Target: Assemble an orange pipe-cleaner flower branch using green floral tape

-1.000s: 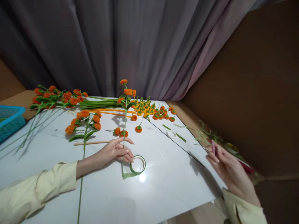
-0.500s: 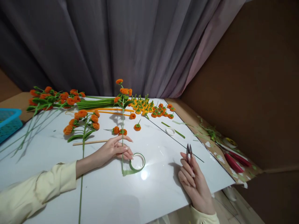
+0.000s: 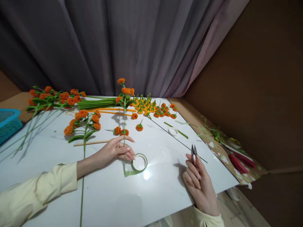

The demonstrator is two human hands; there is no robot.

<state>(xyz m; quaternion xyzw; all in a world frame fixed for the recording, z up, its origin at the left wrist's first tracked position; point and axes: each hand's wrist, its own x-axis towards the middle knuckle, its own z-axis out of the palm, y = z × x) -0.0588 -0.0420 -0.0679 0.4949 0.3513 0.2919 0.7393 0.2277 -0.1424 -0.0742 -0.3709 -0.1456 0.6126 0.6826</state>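
1. Left hand: thumb and fingers pinching the thin stem of an orange flower spray; index finger stretched out past it. Palm side turned toward the right edge of the surface.
2. The spray stands near upright over the middle of the white surface, blooms at the top reaching above the far edge in view, green leaves just below them.
3. Green tape roll just beside the left fingertips; whether they touch it, cannot tell. A strip of tape runs from the roll to the foot of the held stem.
4. Right hand: fingers closed round small snips, dark blades pointing up and slightly apart. Hand raised by the near edge, toward the near right corner.
5. Left of the held spray, a second orange spray lies with its long stem running to the near edge, across a wooden stick.
6. Along the far edge: more orange sprays toward the far left corner, then a bundle of green stems, yellow flower heads and loose orange heads.
7. White ring near the right edge, beside a green strip.
8. Beyond the right edge: red-handled tool. At the left edge: blue basket.
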